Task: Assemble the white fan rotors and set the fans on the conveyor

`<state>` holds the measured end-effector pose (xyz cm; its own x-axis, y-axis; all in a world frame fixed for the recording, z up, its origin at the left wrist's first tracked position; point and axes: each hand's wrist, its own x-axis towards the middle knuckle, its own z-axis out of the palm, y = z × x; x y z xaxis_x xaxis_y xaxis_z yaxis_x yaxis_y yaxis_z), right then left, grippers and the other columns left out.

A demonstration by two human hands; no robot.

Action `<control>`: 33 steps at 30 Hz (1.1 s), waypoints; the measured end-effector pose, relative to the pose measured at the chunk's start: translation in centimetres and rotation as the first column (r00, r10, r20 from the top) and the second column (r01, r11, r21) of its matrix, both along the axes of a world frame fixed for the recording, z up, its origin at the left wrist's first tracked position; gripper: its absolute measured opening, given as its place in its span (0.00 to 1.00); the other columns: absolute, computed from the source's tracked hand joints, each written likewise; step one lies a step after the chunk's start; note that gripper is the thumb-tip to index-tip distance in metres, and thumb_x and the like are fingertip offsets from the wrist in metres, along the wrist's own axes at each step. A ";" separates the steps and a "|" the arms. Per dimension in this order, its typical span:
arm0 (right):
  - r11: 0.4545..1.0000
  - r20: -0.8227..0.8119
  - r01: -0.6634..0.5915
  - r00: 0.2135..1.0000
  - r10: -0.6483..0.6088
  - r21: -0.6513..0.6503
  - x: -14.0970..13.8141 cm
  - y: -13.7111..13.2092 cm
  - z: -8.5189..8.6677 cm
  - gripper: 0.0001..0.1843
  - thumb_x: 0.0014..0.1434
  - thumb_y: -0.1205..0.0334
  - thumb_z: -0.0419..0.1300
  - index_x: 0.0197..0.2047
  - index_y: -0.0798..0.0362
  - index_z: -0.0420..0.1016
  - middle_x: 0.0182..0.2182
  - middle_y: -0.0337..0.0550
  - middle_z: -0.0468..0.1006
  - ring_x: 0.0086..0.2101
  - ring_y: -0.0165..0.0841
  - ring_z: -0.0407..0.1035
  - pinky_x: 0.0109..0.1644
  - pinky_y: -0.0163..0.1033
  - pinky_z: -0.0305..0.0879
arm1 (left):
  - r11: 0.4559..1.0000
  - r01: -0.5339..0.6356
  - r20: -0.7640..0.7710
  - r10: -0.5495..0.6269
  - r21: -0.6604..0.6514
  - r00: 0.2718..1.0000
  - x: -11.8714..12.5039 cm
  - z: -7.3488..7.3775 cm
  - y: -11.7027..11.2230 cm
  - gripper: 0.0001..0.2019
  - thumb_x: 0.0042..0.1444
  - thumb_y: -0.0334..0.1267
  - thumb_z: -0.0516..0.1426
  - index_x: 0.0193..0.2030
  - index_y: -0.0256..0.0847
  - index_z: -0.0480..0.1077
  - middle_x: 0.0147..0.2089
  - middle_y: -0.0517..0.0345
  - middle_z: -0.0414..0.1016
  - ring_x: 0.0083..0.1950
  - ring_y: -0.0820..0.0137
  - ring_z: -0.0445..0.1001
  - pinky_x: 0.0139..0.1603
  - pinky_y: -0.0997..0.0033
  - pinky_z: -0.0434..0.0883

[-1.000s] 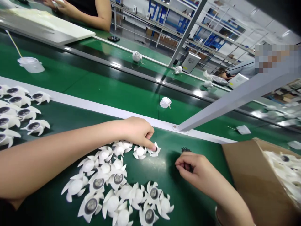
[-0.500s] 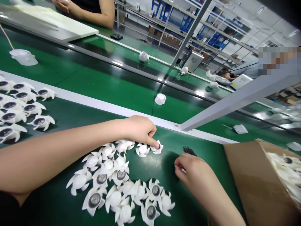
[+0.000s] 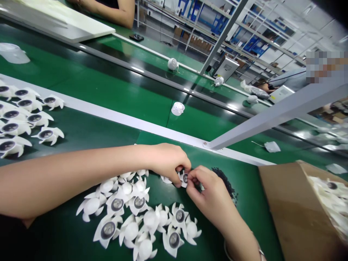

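Note:
My left hand point(image 3: 171, 161) is closed on the edge of a small white fan impeller point(image 3: 184, 182), whose dark hub faces up. My right hand point(image 3: 208, 186) meets it from the right, with thumb and forefinger pinched at the hub. Whatever is between those fingertips is hidden. Just behind my right hand lies a pile of tiny black parts point(image 3: 224, 179). Loose white impellers point(image 3: 130, 230) spread across the green table in front of my forearms, some hub up and some face down. Another impeller point(image 3: 166, 179) is partly covered by my left hand.
More impellers point(image 3: 32, 117) stand in rows at the left, hubs up. A cardboard box point(image 3: 288, 203) of white parts is on the right. Past the white rail point(image 3: 116, 117) runs a green conveyor with white housings point(image 3: 178, 108). A slanted metal post point(image 3: 252, 119) rises from the rail. Someone's arm point(image 3: 116, 14) rests across the line.
My right hand has moved left from the black pile to the impeller. My left hand has drawn the impeller slightly nearer and grips its edge. The housings on the near conveyor have shifted left.

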<state>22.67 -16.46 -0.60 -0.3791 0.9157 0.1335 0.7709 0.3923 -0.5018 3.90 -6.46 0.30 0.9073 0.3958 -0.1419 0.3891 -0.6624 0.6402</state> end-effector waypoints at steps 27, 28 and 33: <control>0.676 0.066 0.616 0.718 -0.693 0.404 18.5 9.4 -3.1 0.26 0.54 0.57 0.58 0.53 0.62 0.76 0.53 0.62 0.72 0.49 0.49 0.70 0.54 0.52 0.68 | 0.987 -0.080 -0.082 0.070 -0.136 0.994 -0.1 0.2 0.4 0.22 0.43 0.47 0.70 0.47 0.49 0.79 0.40 0.63 0.79 0.39 0.70 0.74 0.31 0.73 0.61; 0.639 0.051 0.645 0.686 -0.726 0.419 19.0 10.2 -3.7 0.30 0.53 0.58 0.58 0.56 0.65 0.73 0.55 0.66 0.70 0.55 0.52 0.66 0.58 0.54 0.65 | 0.987 -0.077 -0.078 0.067 -0.139 0.995 -0.1 0.1 0.4 0.22 0.42 0.47 0.70 0.47 0.49 0.79 0.40 0.64 0.79 0.39 0.71 0.74 0.31 0.73 0.61; 0.386 -0.044 0.824 0.442 -0.896 0.414 21.0 14.5 -4.4 0.51 0.53 0.50 0.62 0.70 0.71 0.49 0.62 0.77 0.57 0.61 0.60 0.57 0.63 0.58 0.56 | 0.984 -0.083 -0.074 0.073 -0.155 0.995 -0.2 0.0 0.5 0.21 0.42 0.47 0.70 0.46 0.49 0.79 0.40 0.64 0.79 0.38 0.71 0.74 0.31 0.73 0.60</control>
<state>43.67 -1.92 -5.04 0.5401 0.6640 0.5172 0.8416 -0.4294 -0.3276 3.75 -5.91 0.33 0.8606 0.4326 -0.2689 0.4819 -0.5208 0.7046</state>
